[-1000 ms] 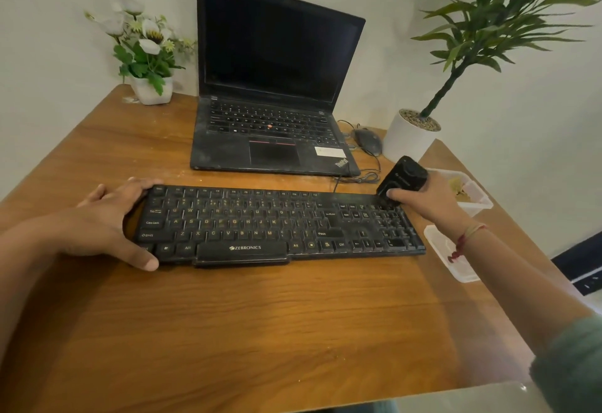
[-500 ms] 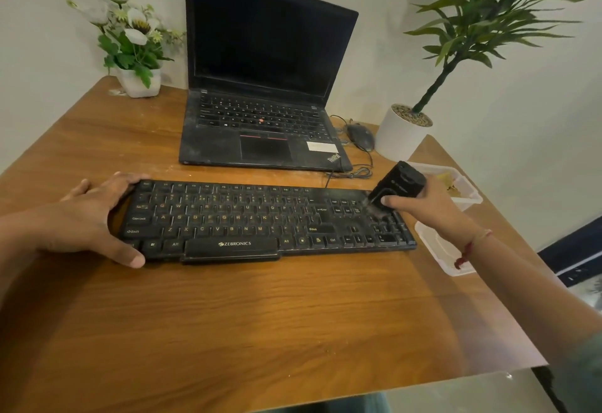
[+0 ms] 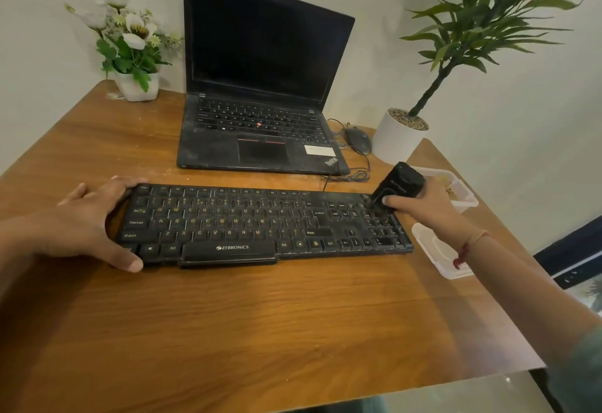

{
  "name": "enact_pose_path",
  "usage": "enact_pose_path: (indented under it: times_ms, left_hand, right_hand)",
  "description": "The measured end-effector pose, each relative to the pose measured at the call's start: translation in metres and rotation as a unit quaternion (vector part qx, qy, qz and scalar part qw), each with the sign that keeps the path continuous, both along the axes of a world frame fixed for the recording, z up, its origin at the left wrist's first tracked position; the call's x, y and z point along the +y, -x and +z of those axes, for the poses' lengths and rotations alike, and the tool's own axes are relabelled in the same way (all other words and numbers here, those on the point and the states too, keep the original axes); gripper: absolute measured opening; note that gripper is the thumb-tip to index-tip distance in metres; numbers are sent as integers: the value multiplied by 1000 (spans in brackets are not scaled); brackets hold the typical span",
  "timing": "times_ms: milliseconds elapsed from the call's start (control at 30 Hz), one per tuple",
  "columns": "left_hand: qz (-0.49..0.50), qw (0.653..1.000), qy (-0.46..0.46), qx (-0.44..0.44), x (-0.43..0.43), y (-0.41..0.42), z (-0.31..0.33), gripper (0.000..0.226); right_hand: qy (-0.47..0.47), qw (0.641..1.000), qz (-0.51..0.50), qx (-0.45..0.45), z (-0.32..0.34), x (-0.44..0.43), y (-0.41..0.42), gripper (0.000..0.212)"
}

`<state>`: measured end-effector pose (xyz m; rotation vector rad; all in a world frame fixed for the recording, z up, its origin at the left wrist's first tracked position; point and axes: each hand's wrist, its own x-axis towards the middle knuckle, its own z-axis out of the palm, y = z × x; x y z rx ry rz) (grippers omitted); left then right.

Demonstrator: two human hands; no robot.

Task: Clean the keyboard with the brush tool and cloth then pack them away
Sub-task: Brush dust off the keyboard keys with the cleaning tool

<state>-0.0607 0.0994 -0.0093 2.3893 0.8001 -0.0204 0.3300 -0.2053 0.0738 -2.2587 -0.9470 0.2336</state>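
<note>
A dusty black keyboard (image 3: 260, 223) lies across the middle of the wooden table (image 3: 260, 324). My left hand (image 3: 88, 223) grips its left end, thumb at the front edge and fingers over the back corner. My right hand (image 3: 426, 204) holds a black brush tool (image 3: 395, 186), tilted, with its lower end down on the number pad at the keyboard's far right corner. A clear plastic container (image 3: 456, 191) with something yellowish in it sits just behind my right hand. Its lid (image 3: 436, 250) lies flat under my right wrist.
An open black laptop (image 3: 260, 113) stands behind the keyboard, with a wired mouse (image 3: 358, 139) to its right. A white flower pot (image 3: 136, 83) is at the back left and a potted green plant (image 3: 400, 132) at the back right. The table's right edge is near my right arm.
The brush tool has slid slightly right along the number pad's top rows. My left hand has kept its grip on the keyboard's left end. The camera has shifted a little.
</note>
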Motion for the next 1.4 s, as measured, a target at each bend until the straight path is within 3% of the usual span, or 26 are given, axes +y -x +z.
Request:
enact_pose_path:
  times_ms: [67, 200, 400, 567, 700, 833, 967, 1133, 1267, 1400]
  left_hand:
    - [3, 1000, 2, -3, 1, 1, -1, 121]
    - [11, 1000, -7, -15, 2, 0, -1, 121]
    - [7, 1000, -9, 9, 0, 1, 2, 121]
    - [12, 999, 17, 24, -10, 0, 14, 119]
    - [7, 999, 24, 26, -15, -1, 19, 129]
    - [17, 999, 21, 29, -12, 1, 17, 132]
    - [8, 999, 19, 37, -6, 5, 7, 131]
    - [7, 1000, 20, 20, -7, 1, 11, 120]
    - [2, 999, 31, 17, -11, 1, 13, 122]
    - [3, 1000, 18, 24, -10, 1, 13, 131]
  right_hand:
    - [-4, 997, 34, 69, -2, -4, 7, 25]
    - [-29, 997, -25, -62, -4, -1, -6, 21]
    - [-31, 996, 50, 72, -11, -12, 13, 25]
    - [-52, 999, 7, -13, -13, -11, 10, 22]
    - [-33, 995, 50, 74, -17, -8, 24, 35]
    - [-41, 997, -20, -54, -12, -4, 5, 23]
    - [-28, 999, 8, 33, -17, -4, 14, 30]
    - [-85, 995, -37, 45, -10, -8, 1, 25]
    - [-17, 996, 23, 85, -11, -8, 16, 33]
    - [-27, 999, -36, -22, -5, -7, 4, 27]
